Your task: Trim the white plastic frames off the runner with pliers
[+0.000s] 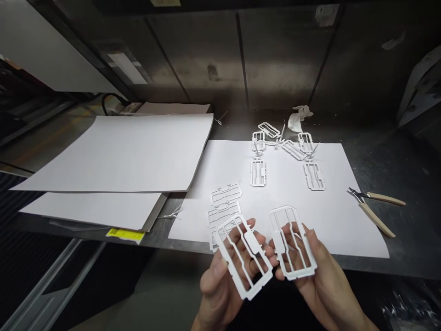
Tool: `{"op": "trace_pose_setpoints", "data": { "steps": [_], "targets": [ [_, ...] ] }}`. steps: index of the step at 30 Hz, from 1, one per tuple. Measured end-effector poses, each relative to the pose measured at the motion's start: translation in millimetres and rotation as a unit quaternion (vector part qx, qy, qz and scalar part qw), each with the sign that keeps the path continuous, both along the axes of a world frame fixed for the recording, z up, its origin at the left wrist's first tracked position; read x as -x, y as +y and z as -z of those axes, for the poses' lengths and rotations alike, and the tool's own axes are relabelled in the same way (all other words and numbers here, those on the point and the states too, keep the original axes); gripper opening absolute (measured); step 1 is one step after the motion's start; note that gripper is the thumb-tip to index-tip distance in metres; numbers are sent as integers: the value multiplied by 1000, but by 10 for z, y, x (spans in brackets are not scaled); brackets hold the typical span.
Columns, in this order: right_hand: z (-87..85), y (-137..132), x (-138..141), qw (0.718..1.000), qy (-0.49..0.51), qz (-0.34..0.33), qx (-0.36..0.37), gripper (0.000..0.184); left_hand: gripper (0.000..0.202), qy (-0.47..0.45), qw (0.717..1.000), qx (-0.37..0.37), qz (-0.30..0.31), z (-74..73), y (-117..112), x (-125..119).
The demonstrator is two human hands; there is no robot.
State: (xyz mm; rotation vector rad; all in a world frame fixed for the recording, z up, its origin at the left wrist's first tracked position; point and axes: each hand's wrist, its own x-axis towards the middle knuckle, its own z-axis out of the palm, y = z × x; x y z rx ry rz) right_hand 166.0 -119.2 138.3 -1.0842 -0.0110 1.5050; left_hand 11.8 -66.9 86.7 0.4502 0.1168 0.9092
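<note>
My left hand (220, 280) holds a white plastic frame (244, 255), a flat rectangular grid part, tilted over the palm with the thumb on its left edge. Beside it, my right hand (317, 271) grips a second white plastic frame (292, 242) from below, fingers curled along its right edge. The two frames nearly touch at the middle. Both hands hover over the near edge of a dark workbench (396, 239). Just behind the left hand, a small stack of similar frames (224, 208) lies on a white sheet of paper (337, 216).
Several more white frames (287, 149) are scattered at the paper's far end, near a crumpled white cloth (299, 117). Side cutters with tan handles (375, 207) lie to the right. Large white boards (127, 154) are stacked on the left.
</note>
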Motion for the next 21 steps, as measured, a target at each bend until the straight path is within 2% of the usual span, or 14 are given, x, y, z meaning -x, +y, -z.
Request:
{"op": "trace_pose_setpoints", "data": {
  "steps": [4,7,9,11,13,15,17,19,21],
  "targets": [
    [22,22,16,998,37,-28,-46,48,48,-12,1000,-2,-6,-56,11,-1],
    [118,5,-33,989,16,-87,-114,45,47,1,1000,6,-16,-56,27,28],
    [181,-25,-96,972,-76,-116,-192,42,48,44,998,13,-32,-28,34,83],
    [199,-52,-163,938,-213,-124,-244,58,54,123,989,-17,-81,-8,26,146],
    [160,-58,-215,900,-334,-139,-243,75,57,227,958,-78,-155,-36,-5,184],
    [88,-38,-240,867,-401,-167,-245,78,57,326,905,-119,-245,-125,-57,185],
    [18,-9,-238,846,-429,-173,-263,74,54,405,845,-150,-315,-245,-109,176],
    [-33,11,-221,838,-441,-156,-282,71,48,449,798,-235,-325,-347,-141,193],
    [-67,17,-203,839,-441,-142,-286,70,45,460,768,-335,-293,-399,-150,244]
  ]
}}
